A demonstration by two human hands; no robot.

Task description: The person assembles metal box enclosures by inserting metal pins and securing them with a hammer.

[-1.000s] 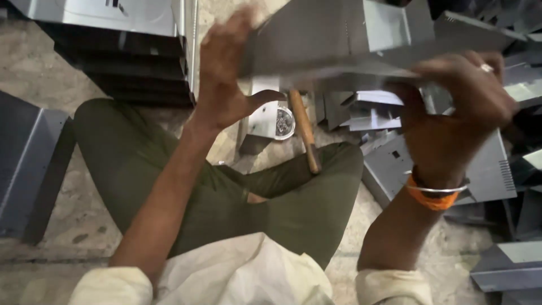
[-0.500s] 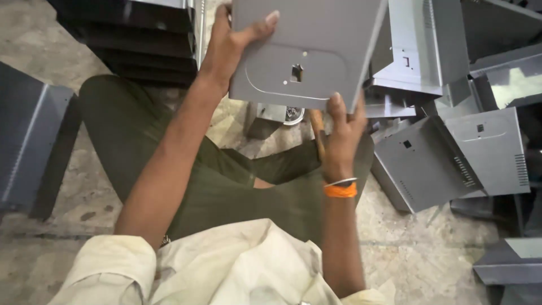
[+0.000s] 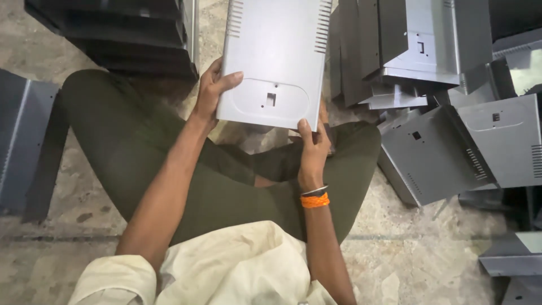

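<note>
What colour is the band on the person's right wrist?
Bright orange wristband, beside a thin metal bangle; head view.

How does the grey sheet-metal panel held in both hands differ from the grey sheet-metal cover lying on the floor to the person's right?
The held grey sheet-metal panel is off the floor, gripped by the left hand and right hand; the grey sheet-metal cover on the floor lies untouched among others. The held panel shows one flat face; the floor cover shows a folded side. Both have vent slots and a small cut-out.
</note>
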